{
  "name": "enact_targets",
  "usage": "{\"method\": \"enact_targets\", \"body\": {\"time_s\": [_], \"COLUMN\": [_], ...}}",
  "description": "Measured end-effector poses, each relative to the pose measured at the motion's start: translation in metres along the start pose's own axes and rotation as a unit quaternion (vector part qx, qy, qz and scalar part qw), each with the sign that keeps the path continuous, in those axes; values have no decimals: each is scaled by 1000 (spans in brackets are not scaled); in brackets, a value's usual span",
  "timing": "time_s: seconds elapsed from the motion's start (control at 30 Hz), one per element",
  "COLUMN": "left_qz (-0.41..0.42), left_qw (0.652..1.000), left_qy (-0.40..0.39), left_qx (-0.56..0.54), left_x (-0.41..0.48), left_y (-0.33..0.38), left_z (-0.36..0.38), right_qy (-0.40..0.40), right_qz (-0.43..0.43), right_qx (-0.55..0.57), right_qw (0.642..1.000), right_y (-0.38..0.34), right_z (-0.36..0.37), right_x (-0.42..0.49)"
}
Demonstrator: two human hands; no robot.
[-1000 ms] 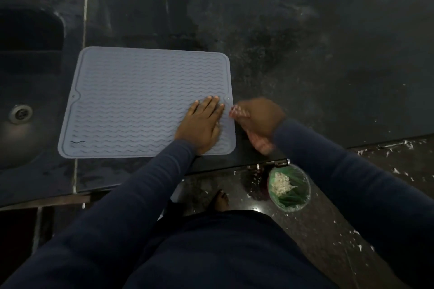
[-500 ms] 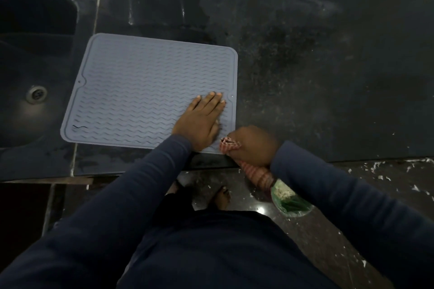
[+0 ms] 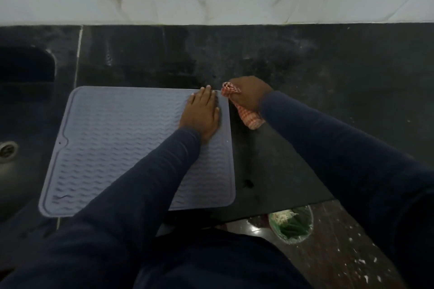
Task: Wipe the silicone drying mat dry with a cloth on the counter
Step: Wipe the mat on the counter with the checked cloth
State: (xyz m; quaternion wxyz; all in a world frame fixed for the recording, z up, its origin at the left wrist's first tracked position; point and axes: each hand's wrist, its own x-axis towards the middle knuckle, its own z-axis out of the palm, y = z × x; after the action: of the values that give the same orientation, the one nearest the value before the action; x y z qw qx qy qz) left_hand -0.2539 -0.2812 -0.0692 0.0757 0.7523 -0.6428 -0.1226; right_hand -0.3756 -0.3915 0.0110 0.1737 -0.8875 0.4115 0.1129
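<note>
Mat (image 3: pixel 112 148) lies flat on the dark table (image 3: pixel 305 77), sink (image 3: pixel 23 77) at its 9 o'clock; my left hand (image 3: pixel 202 115) lies flat, fingers straight and together, pressing the mat's 1 o'clock corner, probably to pin it against sliding; my right hand (image 3: pixel 249 95) curls round the bunched checked cloth (image 3: pixel 251 119), just off the mat's edge, at 3 o'clock of the left hand; I judge it ready to wipe inward.
</note>
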Motion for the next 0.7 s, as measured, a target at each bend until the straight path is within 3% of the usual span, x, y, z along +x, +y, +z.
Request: {"method": "enact_targets", "body": {"time_s": [0.17,0.43,0.7], "left_qz": [6,8,13], "left_qw": [999,1000,999], "left_qy": [8,8,-3], "left_qx": [44,25,35], "left_x": [5,6,4], "left_y": [-5,-6,-6], "left_z": [11,11,9], "right_qy": [-27,-48,-127], "right_qz": [-52,-151,-162], "right_qx": [-150,-181,-115], "right_qw": [987,971,972], "right_y": [-1,11,-7], "right_z": [1,9,29], "right_x": [22,20,-39]}}
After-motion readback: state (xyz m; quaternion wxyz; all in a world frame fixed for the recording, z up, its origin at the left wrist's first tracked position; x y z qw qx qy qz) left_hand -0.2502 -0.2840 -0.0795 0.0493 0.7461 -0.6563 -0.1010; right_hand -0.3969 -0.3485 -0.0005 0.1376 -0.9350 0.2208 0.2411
